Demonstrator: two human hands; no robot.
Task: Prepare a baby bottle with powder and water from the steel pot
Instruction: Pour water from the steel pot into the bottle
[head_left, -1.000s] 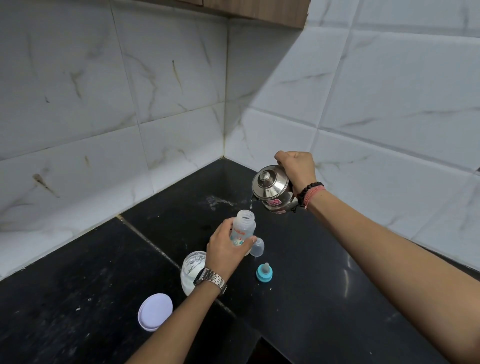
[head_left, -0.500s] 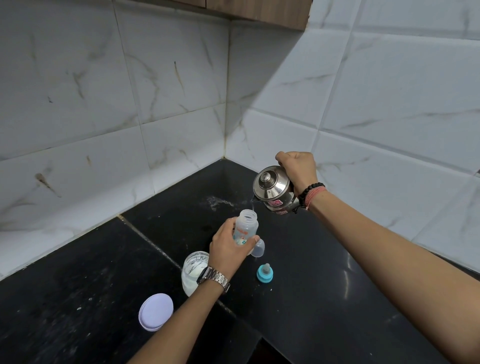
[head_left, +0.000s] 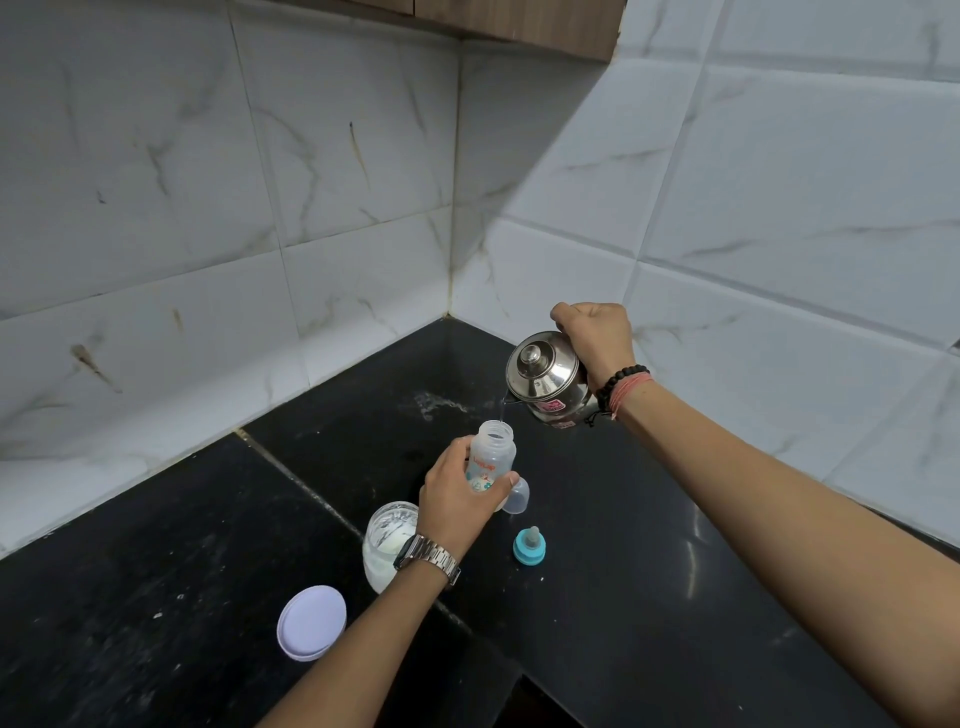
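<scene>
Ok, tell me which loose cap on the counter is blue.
The teat ring nearest the right forearm; the clear dome cap and the lilac jar lid aren't blue.

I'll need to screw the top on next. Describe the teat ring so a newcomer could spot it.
On the black counter, look just right of the left hand that holds the baby bottle. The teat ring stands alone, nearer than the clear cap; it is the only teal piece, with a grey teat pointing up.

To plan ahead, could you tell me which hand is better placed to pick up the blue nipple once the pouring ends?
Probably the right hand: once it sets the pot down, it is free, while the left hand grips the open bottle. The nipple stands right of the bottle.
</scene>
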